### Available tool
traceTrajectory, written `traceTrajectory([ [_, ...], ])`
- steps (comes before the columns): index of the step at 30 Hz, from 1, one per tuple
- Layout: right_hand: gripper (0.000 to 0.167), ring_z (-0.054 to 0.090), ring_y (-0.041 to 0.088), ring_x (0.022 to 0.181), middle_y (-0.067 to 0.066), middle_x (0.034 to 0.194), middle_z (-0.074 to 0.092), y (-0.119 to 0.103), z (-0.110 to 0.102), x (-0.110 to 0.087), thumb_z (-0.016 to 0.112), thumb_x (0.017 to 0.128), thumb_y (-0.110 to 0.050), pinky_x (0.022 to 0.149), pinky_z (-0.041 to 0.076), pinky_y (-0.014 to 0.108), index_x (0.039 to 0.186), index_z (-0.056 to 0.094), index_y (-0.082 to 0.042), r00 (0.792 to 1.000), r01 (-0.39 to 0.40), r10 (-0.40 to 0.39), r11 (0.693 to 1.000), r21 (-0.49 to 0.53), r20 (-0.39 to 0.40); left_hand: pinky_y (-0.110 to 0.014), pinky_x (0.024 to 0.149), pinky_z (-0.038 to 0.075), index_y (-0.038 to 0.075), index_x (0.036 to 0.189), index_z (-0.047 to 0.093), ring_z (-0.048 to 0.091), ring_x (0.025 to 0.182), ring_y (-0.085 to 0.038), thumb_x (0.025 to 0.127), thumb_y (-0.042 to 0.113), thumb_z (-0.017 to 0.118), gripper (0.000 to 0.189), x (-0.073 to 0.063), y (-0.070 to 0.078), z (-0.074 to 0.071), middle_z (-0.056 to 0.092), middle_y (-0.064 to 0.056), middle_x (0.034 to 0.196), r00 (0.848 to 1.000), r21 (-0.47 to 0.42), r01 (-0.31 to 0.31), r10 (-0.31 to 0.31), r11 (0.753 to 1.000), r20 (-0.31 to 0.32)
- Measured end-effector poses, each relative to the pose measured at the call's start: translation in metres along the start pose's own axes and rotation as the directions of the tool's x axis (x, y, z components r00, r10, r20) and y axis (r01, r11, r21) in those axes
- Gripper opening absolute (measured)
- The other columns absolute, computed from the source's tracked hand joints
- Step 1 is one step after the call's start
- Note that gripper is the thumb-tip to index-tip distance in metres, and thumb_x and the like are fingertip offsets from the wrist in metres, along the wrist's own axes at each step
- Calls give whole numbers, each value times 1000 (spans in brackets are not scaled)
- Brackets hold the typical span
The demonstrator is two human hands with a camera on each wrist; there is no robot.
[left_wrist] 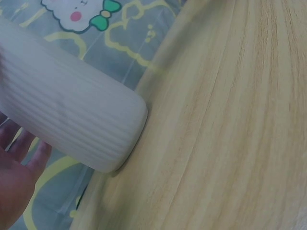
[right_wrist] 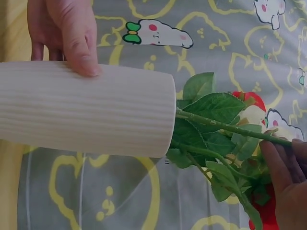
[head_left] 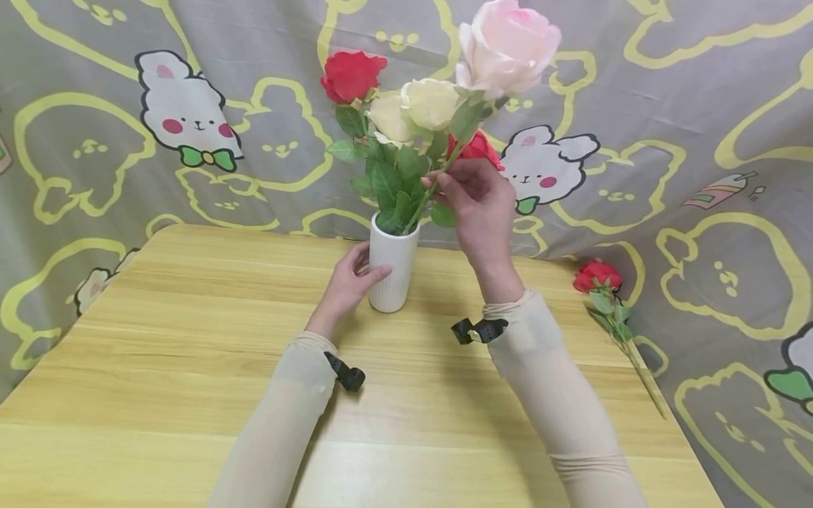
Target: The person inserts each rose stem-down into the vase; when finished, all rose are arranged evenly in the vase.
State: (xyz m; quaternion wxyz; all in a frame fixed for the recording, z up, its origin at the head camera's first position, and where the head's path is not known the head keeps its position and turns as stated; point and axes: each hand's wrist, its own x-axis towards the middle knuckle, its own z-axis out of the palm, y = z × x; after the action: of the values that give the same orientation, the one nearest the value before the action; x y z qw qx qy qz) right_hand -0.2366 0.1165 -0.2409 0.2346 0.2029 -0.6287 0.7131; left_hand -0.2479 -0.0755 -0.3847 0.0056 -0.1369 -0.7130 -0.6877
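A white ribbed vase (head_left: 393,275) stands upright near the table's back edge. My left hand (head_left: 348,283) holds it from the left side, the thumb across its front. In the right wrist view that thumb lies along the vase wall (right_wrist: 96,110). My right hand (head_left: 484,204) pinches the green stem (right_wrist: 225,126) of a pale pink rose (head_left: 508,49), whose lower end is inside the vase mouth. Cream roses (head_left: 430,104) and a red rose (head_left: 353,76) stand in the vase, with another red rose (head_left: 478,147) partly behind my right hand.
A single red rose (head_left: 597,275) lies on the wooden table (head_left: 190,367) near its right edge, stem pointing toward the front. Behind the table hangs a grey curtain (head_left: 267,42) with cartoon animals, close to the flowers.
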Motion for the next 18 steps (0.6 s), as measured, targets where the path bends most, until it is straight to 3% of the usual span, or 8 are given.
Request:
traceTrajectory([
  [8, 9, 70, 27, 86, 20, 93, 70, 11, -6, 2, 68, 90, 4, 80, 59, 37, 98, 64, 6, 998, -53, 54, 997, -57, 22, -36, 110, 38, -5, 144, 39, 43, 132, -32, 92, 10, 71, 62, 0, -1, 0, 46, -23, 143, 1000, -8, 6, -6, 1000, 0],
  [18, 9, 69, 26, 85, 19, 94, 69, 23, -9, -1, 66, 90, 6, 78, 60, 38, 98, 63, 7, 982, -85, 101, 990, -109, 159, -37, 110, 38, -4, 144, 40, 44, 132, -31, 92, 11, 71, 63, 0, 0, 0, 46, -22, 142, 1000, 1, 5, -5, 1000, 2],
])
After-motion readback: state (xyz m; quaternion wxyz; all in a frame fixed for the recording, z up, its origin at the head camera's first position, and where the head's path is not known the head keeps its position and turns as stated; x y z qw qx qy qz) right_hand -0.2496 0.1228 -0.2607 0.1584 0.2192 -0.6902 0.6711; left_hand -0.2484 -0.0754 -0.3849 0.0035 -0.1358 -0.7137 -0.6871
